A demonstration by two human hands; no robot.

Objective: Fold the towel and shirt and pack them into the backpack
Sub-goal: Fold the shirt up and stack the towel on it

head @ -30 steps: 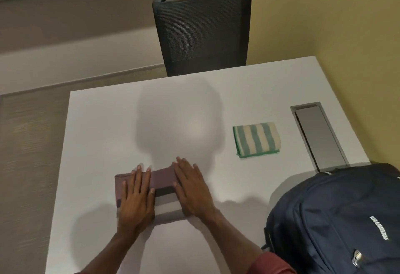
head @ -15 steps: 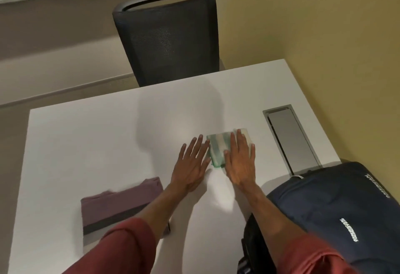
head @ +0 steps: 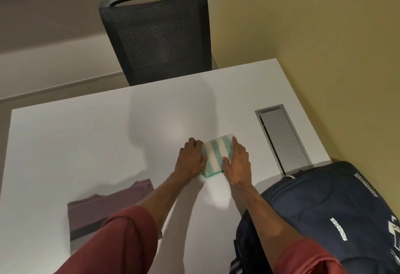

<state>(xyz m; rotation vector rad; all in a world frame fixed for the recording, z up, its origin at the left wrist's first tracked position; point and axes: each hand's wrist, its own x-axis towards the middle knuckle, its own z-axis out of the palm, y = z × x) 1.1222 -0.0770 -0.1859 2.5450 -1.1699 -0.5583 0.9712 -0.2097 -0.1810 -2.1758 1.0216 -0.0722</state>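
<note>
A small folded towel with green and white stripes lies mid-table. My left hand grips its left edge and my right hand grips its right edge, fingers curled around the sides. A folded mauve shirt with a dark band lies at the near left, partly hidden by my left sleeve. A navy backpack sits at the near right corner of the white table; whether its opening is unzipped cannot be seen.
A black mesh office chair stands behind the table's far edge. A grey metal cable hatch is set into the table right of the towel. A yellow wall runs along the right side.
Both hands left the folded shirt, moved right to the striped towel, and now clasp its two sides. The camera view has shifted right.
</note>
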